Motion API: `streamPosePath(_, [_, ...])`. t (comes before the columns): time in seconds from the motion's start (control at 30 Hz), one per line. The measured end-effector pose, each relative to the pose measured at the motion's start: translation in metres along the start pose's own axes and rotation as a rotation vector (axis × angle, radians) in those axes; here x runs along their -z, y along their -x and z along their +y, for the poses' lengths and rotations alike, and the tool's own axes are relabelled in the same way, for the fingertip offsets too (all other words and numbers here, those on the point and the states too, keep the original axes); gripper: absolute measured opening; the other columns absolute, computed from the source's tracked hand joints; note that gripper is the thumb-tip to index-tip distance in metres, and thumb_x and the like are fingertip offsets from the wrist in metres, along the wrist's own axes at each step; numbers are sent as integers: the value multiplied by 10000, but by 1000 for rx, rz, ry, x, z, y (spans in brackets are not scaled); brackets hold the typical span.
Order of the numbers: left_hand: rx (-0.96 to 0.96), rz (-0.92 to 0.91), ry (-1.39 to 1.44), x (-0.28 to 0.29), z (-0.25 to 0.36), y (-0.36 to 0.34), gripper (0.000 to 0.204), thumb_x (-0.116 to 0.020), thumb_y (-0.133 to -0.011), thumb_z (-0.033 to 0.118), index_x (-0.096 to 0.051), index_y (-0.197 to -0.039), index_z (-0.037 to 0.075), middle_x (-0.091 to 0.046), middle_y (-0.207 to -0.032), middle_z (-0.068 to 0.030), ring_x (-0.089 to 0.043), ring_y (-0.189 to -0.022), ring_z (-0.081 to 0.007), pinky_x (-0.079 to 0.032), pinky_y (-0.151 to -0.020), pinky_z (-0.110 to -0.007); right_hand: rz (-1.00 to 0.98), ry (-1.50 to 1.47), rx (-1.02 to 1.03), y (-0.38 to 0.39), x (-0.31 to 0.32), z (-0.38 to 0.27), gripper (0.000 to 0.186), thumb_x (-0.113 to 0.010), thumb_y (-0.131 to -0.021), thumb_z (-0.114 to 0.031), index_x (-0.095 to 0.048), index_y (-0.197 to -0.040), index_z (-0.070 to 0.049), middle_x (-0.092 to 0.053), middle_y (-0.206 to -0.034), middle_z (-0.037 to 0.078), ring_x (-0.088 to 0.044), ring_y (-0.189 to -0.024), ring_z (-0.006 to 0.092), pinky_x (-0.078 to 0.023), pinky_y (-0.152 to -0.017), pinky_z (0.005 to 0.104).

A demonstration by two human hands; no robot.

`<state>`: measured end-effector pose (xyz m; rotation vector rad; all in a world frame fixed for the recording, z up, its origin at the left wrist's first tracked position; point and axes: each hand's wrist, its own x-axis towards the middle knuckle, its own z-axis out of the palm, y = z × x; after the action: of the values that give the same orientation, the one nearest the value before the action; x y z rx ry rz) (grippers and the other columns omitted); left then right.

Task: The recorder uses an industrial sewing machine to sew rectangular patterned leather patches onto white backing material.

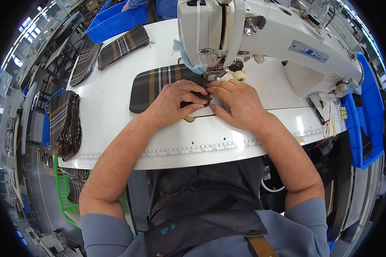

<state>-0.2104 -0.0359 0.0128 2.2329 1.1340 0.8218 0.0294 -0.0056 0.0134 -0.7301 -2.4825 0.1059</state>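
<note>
A dark plaid fabric piece (148, 90) with rounded corners lies on the white sewing table, its right end at the needle area of a white sewing machine (206, 64). My left hand (178, 100) is closed in a pinch on the right end of the piece, thumb and fingers around its dark edge. From the other side, my right hand (240, 103) holds the same end, fingertips close to the presser foot and thumb near the lower corner. The fingers partly hide the fabric's edge and the stitching spot.
Two stacks of plaid pieces (123, 47) (85, 64) lie at the far left. A thick bundle (64, 124) hangs at the left table edge. Blue bins (116, 19) (364, 150) stand far left and right, a green basket (63, 188) below. Black tweezers (315, 110) lie right.
</note>
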Motion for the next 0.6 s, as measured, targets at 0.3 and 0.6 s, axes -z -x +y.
streamPosePath(0.3, [-37,64,-148,7,-14,-18,219,-770,-838,96,-789,-1055,72,-737,-1137,-96,-685,-1052,-264,-559,-917,-360,-11,30,-23,0,-1,-2,319,-693,-855,-244,-700,-1106,-47,-686,-1114,68,-652,-1001,271,-547,-831,398])
streamPosePath(0.6, [-22,-9,-441,-2,10,-12,357,-693,-899,218,-708,-1185,4,-631,-1242,-139,-592,-1177,-328,-473,-1026,-416,-5,38,-27,0,1,-2,306,-698,-848,-243,-701,-1080,-43,-686,-1095,67,-647,-996,264,-549,-823,396])
